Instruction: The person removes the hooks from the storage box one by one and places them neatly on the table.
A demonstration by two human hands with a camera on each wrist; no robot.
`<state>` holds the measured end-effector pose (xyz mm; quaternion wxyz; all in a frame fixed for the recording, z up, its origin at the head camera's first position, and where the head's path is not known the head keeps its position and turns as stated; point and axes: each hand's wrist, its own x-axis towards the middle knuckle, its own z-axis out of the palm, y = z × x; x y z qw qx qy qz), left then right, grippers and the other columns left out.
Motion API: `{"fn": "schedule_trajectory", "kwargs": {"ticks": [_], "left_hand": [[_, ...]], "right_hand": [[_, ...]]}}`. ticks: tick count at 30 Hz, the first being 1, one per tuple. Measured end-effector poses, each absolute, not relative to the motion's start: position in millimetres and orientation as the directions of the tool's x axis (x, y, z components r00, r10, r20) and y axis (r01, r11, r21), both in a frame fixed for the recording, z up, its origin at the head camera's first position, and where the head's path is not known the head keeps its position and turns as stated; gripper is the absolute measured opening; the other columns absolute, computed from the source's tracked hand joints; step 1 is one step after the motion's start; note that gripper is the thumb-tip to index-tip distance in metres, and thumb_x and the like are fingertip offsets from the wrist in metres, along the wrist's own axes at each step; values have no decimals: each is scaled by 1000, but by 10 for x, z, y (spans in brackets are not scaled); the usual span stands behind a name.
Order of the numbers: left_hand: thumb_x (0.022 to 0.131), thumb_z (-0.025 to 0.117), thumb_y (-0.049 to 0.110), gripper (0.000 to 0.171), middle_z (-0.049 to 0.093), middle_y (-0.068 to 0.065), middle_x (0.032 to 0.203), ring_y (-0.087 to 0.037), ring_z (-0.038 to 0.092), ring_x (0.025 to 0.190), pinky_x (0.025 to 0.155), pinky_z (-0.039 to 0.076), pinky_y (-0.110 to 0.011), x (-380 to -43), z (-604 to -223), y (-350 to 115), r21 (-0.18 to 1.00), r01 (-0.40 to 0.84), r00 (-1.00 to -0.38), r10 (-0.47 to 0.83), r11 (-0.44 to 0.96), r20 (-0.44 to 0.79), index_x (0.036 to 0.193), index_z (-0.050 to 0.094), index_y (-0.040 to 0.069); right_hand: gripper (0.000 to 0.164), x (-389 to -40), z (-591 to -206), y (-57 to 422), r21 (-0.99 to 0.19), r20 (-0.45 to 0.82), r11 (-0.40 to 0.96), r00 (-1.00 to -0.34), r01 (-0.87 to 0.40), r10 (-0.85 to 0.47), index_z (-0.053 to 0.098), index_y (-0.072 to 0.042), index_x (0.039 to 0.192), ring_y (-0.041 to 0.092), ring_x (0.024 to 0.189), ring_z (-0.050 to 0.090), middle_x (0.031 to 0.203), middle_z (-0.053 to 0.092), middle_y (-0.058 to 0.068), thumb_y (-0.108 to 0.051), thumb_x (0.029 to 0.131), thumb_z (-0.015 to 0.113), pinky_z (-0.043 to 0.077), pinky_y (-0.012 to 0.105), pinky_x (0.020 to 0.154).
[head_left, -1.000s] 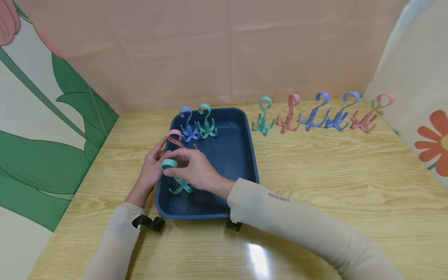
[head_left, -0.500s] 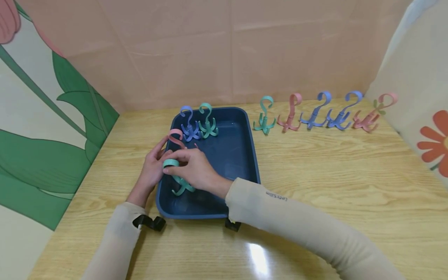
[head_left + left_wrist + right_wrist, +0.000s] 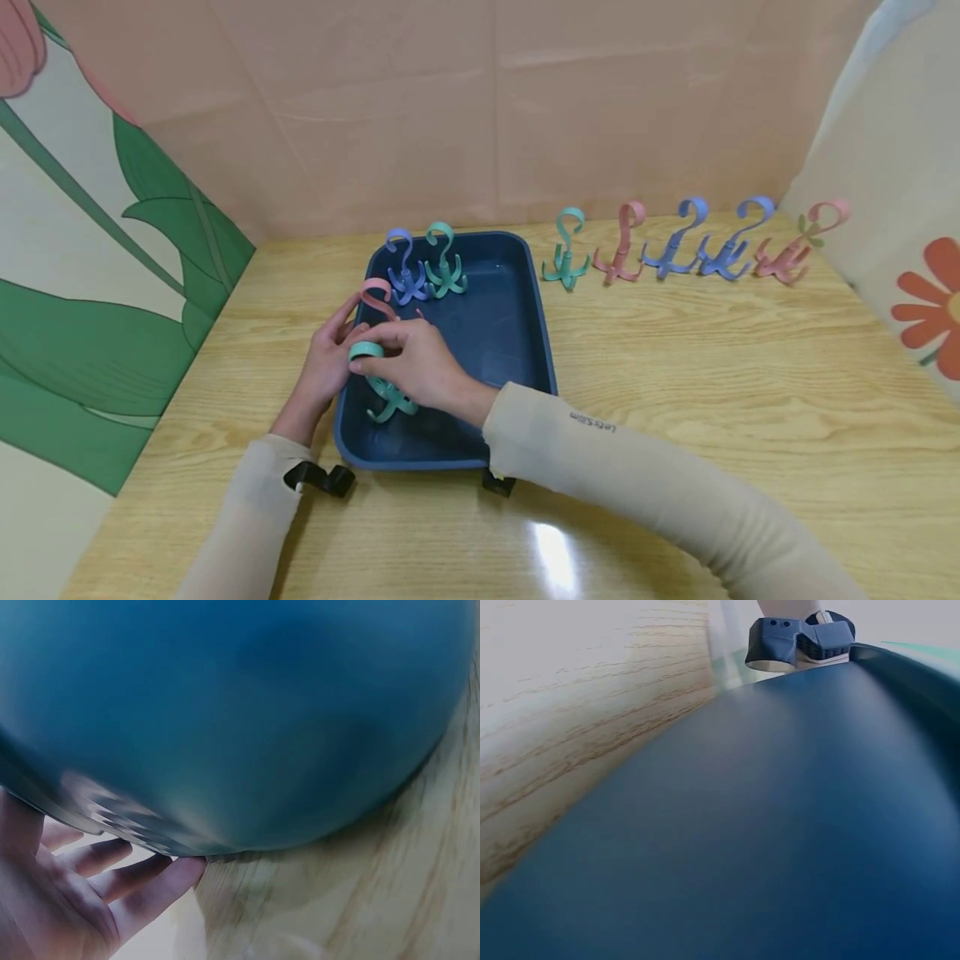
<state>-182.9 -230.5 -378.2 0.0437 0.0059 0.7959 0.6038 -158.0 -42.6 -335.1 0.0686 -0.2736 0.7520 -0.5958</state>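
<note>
In the head view my right hand [image 3: 423, 362] pinches the curled top of a teal multi-prong hanging hook [image 3: 390, 396] between thumb and fingers. Its prongs are low in the front left of the blue tray [image 3: 550, 350]. My left hand [image 3: 327, 358] holds the tray's left wall, thumb at the rim; in the left wrist view the fingers [image 3: 150, 889] touch the outer wall. A pink hook [image 3: 377, 298], partly hidden by my right hand, is just behind. Purple [image 3: 407, 271] and green [image 3: 446, 267] hooks stand at the tray's back left. The right wrist view shows mainly the tray wall [image 3: 765, 802].
Along the back right of the wooden table [image 3: 712, 375] stands a row of hooks: teal [image 3: 566, 258], pink [image 3: 620, 250], two blue [image 3: 675, 246] and another pink [image 3: 783, 258]. A pink sheet [image 3: 495, 108] hangs behind. Flower-patterned panels [image 3: 926, 308] flank both sides.
The teal hook's prongs have shifted very slightly to the right within the tray. Both hands keep their holds and have hardly moved.
</note>
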Motion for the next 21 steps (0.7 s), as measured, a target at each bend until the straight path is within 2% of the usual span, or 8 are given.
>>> {"fn": "schedule_trajectory", "kwargs": {"ticks": [8, 11, 14, 17, 19, 21], "left_hand": [[108, 47, 28, 59, 47, -14, 151, -29, 54, 128, 107, 43, -48, -1829, -3765, -2294, 960, -54, -995, 62, 276, -73, 162, 23, 28], [108, 47, 28, 58, 47, -14, 151, -30, 53, 129, 107, 42, -49, -1830, -3765, -2285, 957, -52, -995, 63, 287, -73, 161, 23, 29], [107, 47, 27, 58, 48, -16, 150, -31, 53, 129, 108, 41, -49, -1830, -3766, -2272, 955, -46, -996, 62, 293, -67, 161, 25, 30], [107, 47, 25, 58, 50, -17, 148, -31, 54, 127, 108, 41, -49, -1836, -3769, -2260, 949, -41, -997, 54, 311, -61, 161, 26, 29], [107, 47, 25, 57, 50, -17, 148, -31, 54, 127, 108, 41, -49, -1833, -3765, -2251, 946, -41, -997, 48, 320, -60, 161, 26, 29], [108, 46, 24, 57, 50, -17, 147, -31, 54, 127, 108, 41, -50, -1830, -3757, -2249, 943, -47, -997, 45, 329, -65, 161, 26, 29]], "right_hand": [[24, -1537, -3303, -394, -933, 238, 122, -835, -338, -496, 77, -5, 111, 1, 84, 70, 92, 76, -4, -14, 89, 78, 2, 35, 121], [24, -1521, -3277, -358, -934, 243, 114, -835, -339, -494, 77, -4, 112, 1, 84, 70, 92, 76, -4, -14, 89, 78, 6, 32, 121], [25, -1503, -3247, -308, -940, 242, 93, -835, -328, -494, 76, -3, 112, 3, 85, 71, 95, 76, -2, -12, 89, 78, 31, 28, 113], [25, -1481, -3213, -248, -950, 238, 63, -838, -307, -490, 76, -1, 112, 5, 85, 71, 97, 76, 1, -10, 89, 77, 54, 26, 87], [25, -1463, -3187, -204, -956, 235, 38, -840, -290, -489, 75, 0, 112, 7, 84, 71, 97, 75, 3, -9, 89, 77, 58, 28, 75], [24, -1447, -3155, -162, -960, 237, 15, -841, -279, -486, 75, 1, 111, 9, 84, 72, 97, 75, 4, -8, 89, 77, 59, 29, 74]]}}
